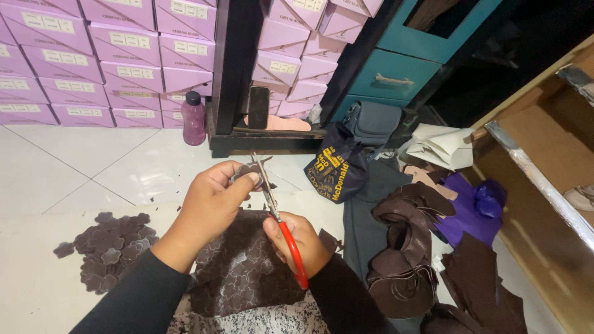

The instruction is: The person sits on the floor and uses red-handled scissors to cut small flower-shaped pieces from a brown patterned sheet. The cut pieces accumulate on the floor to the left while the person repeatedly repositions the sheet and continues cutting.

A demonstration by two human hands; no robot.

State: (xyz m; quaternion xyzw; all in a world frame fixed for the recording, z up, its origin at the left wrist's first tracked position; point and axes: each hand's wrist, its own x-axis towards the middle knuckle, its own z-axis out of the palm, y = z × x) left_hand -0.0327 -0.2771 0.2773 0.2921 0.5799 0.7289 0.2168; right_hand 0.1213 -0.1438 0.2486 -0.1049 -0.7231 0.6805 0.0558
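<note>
— Meanwhile, at floor level: our left hand (213, 195) pinches a small dark brown flower piece (247, 173) between thumb and fingertips, held up above the big sheet of stamped brown material (244, 269) that lies under both hands.

— And our right hand (297, 238) is curled through the red handles of the scissors (272, 201), blades angled up and slightly parted at the edge of that piece.

— To do this cut well, we judge, we should turn the piece into the blades rather than swing the scissors, taking short snips that follow each lobe, with the thumb kept back from the edge.

— Finished flowers (111, 247) lie in a loose heap on the pale mat to our left, well apart from the scissors.

— Containers next. Lilac shoe boxes (124, 68) are stacked against the wall, all shut; we cannot tell what is in them.

— A purple bottle (193, 117) with a dark cap stands on the white tile near the black stand; its contents we cannot make out.

— A dark navy bag (337, 170) with yellow print slumps beside that stand, mouth closed to us.

— To our right, curled brown offcuts (405, 247) pile up loose, in no container, with purple sheets (470, 210) behind them.
</note>
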